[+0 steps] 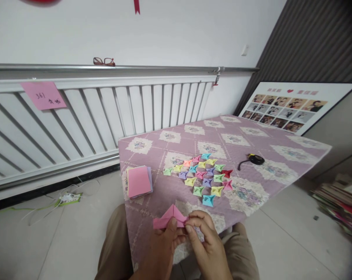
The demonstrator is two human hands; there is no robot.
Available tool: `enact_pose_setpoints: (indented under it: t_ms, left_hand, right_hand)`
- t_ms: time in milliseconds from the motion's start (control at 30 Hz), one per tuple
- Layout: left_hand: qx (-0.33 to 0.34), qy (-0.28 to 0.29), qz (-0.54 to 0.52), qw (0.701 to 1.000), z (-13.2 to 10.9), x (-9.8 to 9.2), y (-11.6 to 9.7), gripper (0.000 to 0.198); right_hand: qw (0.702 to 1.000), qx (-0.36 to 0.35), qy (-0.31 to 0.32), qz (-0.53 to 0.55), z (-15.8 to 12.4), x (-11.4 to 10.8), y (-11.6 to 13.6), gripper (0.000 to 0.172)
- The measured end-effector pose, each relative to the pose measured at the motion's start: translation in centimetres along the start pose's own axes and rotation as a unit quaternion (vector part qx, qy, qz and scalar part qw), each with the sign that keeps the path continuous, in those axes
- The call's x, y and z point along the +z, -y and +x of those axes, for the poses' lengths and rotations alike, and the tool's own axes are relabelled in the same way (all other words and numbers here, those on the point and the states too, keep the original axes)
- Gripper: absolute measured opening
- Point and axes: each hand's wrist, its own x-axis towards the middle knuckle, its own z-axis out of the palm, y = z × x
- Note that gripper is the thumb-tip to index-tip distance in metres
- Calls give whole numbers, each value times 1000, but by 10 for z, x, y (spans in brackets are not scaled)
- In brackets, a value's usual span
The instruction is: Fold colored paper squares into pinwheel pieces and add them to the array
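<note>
At near edge of purple floral tablecloth (pixel 164 196), I hold peaked folded pink paper (pixel 173 213): left hand (pixel 161 244) pinches middle, probably steadying crease; right hand (pixel 207 238) pinches right tip. Square pink-topped paper stack (pixel 138 181) lies within reach.

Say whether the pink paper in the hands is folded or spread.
Folded: the pink paper rises to a peak with slanting edges and a line down its middle.
</note>
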Motion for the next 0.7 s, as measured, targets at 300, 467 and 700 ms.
enact_pose_setpoints:
  t_ms: [300, 467, 700]
  left_hand:
    - [-1, -33, 36, 999, 0, -2, 0, 44]
    - [2, -32, 17, 999, -1, -1, 1, 43]
    - [-10, -32, -28, 999, -1, 2, -2, 42]
  right_hand:
    - [993, 87, -31, 73, 5, 5, 5, 18]
    - [980, 152, -56, 119, 4, 10, 0, 21]
    - [912, 300, -30, 277, 2, 15, 5, 37]
